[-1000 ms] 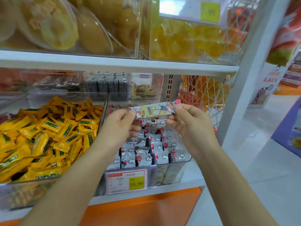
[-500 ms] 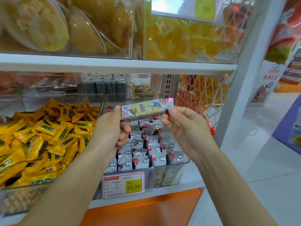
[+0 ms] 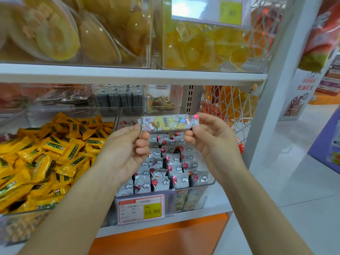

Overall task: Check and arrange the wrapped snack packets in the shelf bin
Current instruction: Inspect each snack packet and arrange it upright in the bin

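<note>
White shop shelving fills the view, and in front of its lower tier a long wrapped snack packet is held level in the air, just above the back half of a clear shelf bin. The packet's wrapper is pale with a yellow panel and cartoon figures; its small print is too blurred to read. The left hand pinches the packet's left end between thumb and forefinger, with the other fingers curled in below. The right hand pinches the right end the same way, a pink nail showing at the top edge. Under the hands the bin holds rows of small grey packets printed with white clouds and red balloons, most standing on edge and packed close together. A price tag reading 15.80 is fixed to the bin's front. Just left of it, a neighbouring clear bin is heaped with yellow packets bearing green labels, lying at all angles. Behind both sit smaller clear boxes of dark and mixed sweets. A white shelf board runs above, carrying clear bins of yellow dried fruit and a label marked 7.90. To the right hangs a white wire basket of orange items, and an orange panel runs below the shelf.
</note>
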`<state>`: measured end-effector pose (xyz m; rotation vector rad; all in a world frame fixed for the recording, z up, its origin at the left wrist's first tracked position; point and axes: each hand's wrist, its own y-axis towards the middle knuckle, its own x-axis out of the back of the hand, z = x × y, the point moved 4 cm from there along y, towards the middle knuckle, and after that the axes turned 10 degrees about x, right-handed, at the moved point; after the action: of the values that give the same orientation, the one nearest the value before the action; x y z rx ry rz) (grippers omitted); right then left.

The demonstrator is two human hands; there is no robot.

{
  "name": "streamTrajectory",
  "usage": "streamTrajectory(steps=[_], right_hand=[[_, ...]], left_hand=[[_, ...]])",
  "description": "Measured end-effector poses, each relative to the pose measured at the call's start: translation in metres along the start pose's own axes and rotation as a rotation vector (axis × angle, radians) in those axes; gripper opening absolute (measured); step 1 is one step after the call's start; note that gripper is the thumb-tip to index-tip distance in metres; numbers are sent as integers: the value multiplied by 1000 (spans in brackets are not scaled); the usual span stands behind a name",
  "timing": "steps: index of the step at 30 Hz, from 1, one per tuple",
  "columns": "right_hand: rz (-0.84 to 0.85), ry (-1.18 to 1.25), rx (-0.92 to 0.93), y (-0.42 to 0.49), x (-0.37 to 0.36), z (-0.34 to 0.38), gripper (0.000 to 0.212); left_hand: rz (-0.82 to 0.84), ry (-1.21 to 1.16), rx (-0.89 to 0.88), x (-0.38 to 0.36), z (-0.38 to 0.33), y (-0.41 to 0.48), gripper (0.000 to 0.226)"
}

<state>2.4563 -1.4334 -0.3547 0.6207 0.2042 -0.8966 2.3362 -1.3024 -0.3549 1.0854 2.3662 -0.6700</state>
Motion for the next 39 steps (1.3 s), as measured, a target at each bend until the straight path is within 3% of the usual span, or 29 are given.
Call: streamTrajectory(steps=[3, 6, 9, 16, 27, 31, 39], right_hand=[[31, -193, 79, 0, -1, 3, 37], [-5, -232, 84, 0, -2, 4, 18], [-9, -287, 111, -1, -1, 5, 5], [88, -414, 137, -1, -4, 2, 29], [-30, -538, 226, -4, -4, 12, 13], [-74, -574, 253, -4, -4, 11, 13], [20, -581, 282, -5, -6, 12, 14]], left_hand=[[-65, 274, -116, 3, -2, 4, 21], [-93, 495, -237, 0, -5, 3, 29], [-43, 443, -209, -5, -6, 2, 34], [-64, 546, -331, -2, -7, 2, 22], [64, 690, -358, -8, -5, -1, 16], [22, 744, -396, -12, 0, -3, 7], [-86, 681, -322, -8, 3, 0, 20]])
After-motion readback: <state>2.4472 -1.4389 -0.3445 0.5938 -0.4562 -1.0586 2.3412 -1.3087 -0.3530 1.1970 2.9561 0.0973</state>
